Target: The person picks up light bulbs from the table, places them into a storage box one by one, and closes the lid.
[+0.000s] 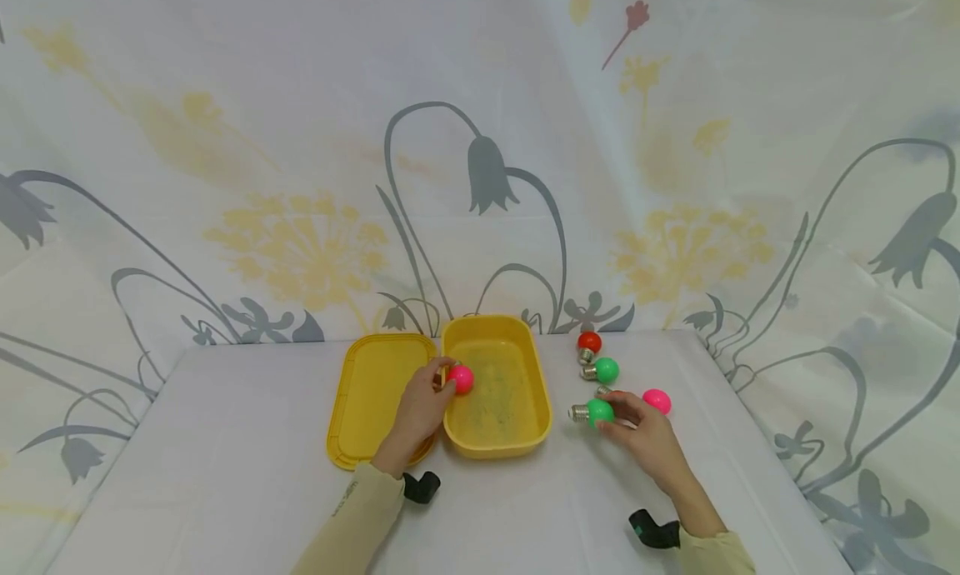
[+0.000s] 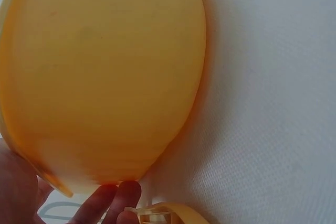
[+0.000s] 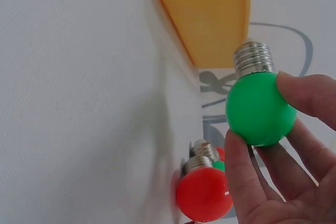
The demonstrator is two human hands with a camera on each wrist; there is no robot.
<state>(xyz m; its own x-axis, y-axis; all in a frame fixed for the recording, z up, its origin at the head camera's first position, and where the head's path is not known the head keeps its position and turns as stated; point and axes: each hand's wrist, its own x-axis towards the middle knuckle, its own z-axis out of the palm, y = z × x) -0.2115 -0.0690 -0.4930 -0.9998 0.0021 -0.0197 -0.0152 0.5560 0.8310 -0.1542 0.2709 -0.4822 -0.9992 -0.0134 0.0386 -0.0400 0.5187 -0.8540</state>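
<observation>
My left hand pinches a pink light bulb at the left rim of a yellow plastic box. In the left wrist view the box wall hides that bulb, and only some fingers show below it. To the right of the box, my right hand holds a green light bulb by its round globe. Its metal screw base points left toward the box. The right wrist view shows this green bulb between thumb and fingers, above the table.
Left of the box lies a yellow lid, partly behind the left hand. Beyond the right hand lie a red bulb, another green bulb and a pink bulb. Another red bulb is mostly hidden by the hand in the head view.
</observation>
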